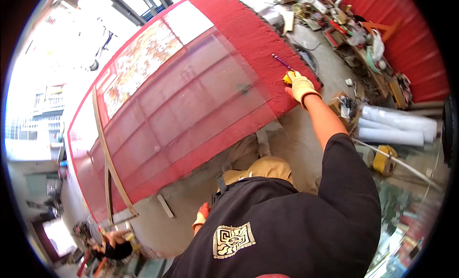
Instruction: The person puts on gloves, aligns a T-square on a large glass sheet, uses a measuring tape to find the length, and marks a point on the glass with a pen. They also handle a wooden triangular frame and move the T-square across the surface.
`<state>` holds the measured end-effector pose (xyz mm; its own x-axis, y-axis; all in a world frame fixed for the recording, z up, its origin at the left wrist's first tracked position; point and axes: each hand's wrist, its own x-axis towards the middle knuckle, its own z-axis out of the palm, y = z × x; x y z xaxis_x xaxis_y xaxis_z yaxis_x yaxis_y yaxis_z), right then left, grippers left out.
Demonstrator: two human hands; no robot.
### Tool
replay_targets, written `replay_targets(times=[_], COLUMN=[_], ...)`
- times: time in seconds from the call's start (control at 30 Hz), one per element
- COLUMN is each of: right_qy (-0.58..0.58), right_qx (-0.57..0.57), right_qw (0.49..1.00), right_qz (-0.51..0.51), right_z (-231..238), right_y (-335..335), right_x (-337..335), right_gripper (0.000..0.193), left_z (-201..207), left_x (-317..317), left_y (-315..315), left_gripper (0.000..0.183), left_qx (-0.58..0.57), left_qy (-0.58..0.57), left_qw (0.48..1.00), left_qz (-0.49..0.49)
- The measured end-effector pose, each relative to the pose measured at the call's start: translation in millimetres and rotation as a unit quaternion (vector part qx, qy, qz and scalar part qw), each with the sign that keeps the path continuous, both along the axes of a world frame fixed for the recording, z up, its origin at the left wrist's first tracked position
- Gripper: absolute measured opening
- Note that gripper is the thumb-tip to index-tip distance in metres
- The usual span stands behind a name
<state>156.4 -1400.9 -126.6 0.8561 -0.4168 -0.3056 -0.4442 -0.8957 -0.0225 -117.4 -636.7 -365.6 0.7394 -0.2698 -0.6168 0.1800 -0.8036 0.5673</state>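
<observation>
**Gloved hand at the far edge of the red table, beside the glass sheet**

The person leans over a large red felt-covered table (pixel 248 34) on which a big clear glass sheet (pixel 191 96) lies flat, covering most of its middle. The right hand (pixel 301 86), in a pale work glove, reaches out to the table's far right edge, just past the right edge of the glass. Its fingers are curled closed around a small yellow object (pixel 288 78), and a thin purple-handled tool (pixel 282 61) lies on the felt touching or just beyond the fingertips; whether the hand grips it cannot be told. The left hand (pixel 202 216), in an orange-and-pale glove, hangs low by the person's body below the table's near edge, loosely curled; nothing shows in it.

A long wooden straightedge (pixel 112 163) rests across the glass near the table's left end. The risk, judged from this stretch: weight leaning onto the sheet, or a sleeve dragging its edge, could shift or crack the glass.
</observation>
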Motion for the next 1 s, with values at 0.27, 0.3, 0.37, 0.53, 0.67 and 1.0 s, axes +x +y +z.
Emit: replay_targets(times=[0.27, 0.3, 0.37, 0.53, 0.67, 1.0], right_qy=[-0.029, -0.026, -0.035, 0.036, -0.164, -0.226], right_qx=[0.012, 0.012, -0.014, 0.032, 0.41, 0.219], right_qw=[0.999, 0.998, 0.997, 0.997, 0.894, 0.943], right_qz=[0.039, 0.049, 0.065, 0.063, -0.079, -0.113], right_z=[-10, -9, -26, -6, -73, -21], right_y=[-4, -5, -5, -4, -14, -63], right_x=[18, 22, 29, 36, 27, 40], right_gripper=[0.076, 0.077, 0.078, 0.078, 0.06, 0.076], left_z=[41, 47, 60, 105, 171, 164], left_x=[-101, -103, -96, -24, 61, 86], left_y=[-104, -112, -130, -151, -211, -236], left_gripper=[0.053, 0.053, 0.053, 0.053, 0.048, 0.042], left_qx=[0.023, 0.021, 0.013, 0.017, -0.141, -0.127], left_qy=[0.171, 0.171, 0.162, 0.099, 0.185, 0.087], left_qw=[0.964, 0.965, 0.971, 0.994, 0.944, 0.946], left_qz=[0.204, 0.196, 0.178, 0.035, 0.234, 0.285])
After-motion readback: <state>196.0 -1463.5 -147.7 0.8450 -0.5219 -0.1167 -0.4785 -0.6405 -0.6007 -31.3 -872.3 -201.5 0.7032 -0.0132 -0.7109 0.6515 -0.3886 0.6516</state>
